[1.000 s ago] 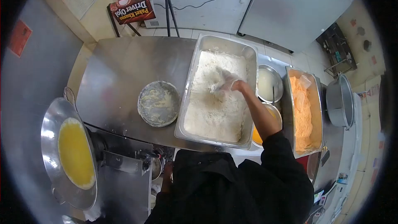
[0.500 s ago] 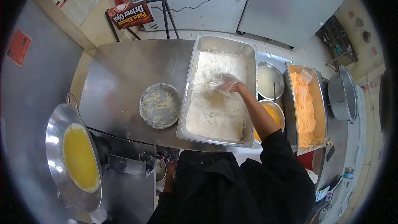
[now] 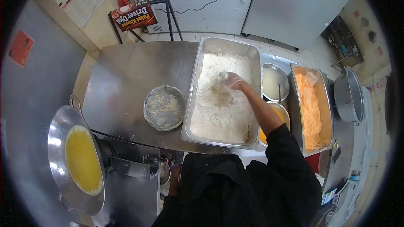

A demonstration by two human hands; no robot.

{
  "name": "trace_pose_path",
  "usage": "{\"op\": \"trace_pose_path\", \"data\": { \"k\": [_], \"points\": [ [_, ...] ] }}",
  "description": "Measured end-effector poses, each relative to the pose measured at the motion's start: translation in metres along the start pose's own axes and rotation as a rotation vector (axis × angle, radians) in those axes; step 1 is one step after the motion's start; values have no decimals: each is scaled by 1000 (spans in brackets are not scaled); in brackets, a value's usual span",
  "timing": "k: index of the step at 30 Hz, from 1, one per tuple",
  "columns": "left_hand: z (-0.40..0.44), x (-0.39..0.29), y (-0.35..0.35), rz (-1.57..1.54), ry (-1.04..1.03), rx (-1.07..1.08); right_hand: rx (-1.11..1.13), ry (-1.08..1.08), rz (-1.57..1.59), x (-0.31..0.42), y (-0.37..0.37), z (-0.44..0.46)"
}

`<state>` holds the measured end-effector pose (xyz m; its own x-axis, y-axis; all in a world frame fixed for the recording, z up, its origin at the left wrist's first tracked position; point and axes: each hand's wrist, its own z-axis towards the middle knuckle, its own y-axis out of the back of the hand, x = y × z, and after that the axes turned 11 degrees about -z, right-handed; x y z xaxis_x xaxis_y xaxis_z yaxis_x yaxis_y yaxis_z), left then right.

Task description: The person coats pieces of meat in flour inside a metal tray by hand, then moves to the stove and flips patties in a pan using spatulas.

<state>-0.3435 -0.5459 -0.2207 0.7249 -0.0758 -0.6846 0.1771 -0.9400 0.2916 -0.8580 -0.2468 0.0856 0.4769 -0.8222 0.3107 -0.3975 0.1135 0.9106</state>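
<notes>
Shifted slightly toward twelve o'clock since the previous frame, the gloved right hand (image 3: 231, 81) is over the pale powder (image 3: 219, 124) in the large metal tray (image 3: 229, 45), its fingertips blurred. Its fingers look drawn inward, but I cannot tell whether they pinch any powder. This tray rests on the steel desk (image 3: 126, 67). Reckoned from its middle, a residue-smeared round bowl (image 3: 171, 111) sits just beside it at about nine o'clock, a bowl of whitish liquid (image 3: 271, 85) near three, and an orange heap (image 3: 310, 109) in another pan beyond. At seven, the left hand (image 3: 177, 171) hangs low, mostly hidden; I cannot tell its state.
</notes>
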Motion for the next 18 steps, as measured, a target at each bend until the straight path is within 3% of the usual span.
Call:
{"op": "trace_pose_path", "data": {
  "k": [2, 4, 5, 6, 8, 9, 11, 13, 15, 16, 18],
  "points": [
    [-16, -24, 3, -104, -50, 47, 60, 45, 160, -19, 7, -17],
    [-32, -35, 4, -391, -149, 91, 108, -39, 630, -35, -3, -31],
    [-26, -17, 0, -389, -149, 96, 105, -43, 630, -39, -20, -29],
    [-17, -3, -5, -433, -153, 87, 22, 149, 607, -41, -40, -25],
    [-9, 3, -5, -469, -155, 87, -67, 332, 582, -18, -60, -42],
    [-8, 3, -1, -452, -117, 108, -269, 201, -126, 13, -63, -61],
    [-1, -1, 3, -424, -84, 132, -447, 37, -832, 26, -70, -64],
    [13, -4, -2, -220, 45, 149, -211, -262, -143, 16, -85, -46],
    [21, -7, 2, -33, -45, 69, -210, -273, -94, -1, -78, -37],
    [23, -8, 1, 142, -123, -17, -221, -170, -162, -13, -78, -34],
    [12, -22, 2, 173, -125, -44, -194, -2, -340, -27, -72, -23]
  ]
}}
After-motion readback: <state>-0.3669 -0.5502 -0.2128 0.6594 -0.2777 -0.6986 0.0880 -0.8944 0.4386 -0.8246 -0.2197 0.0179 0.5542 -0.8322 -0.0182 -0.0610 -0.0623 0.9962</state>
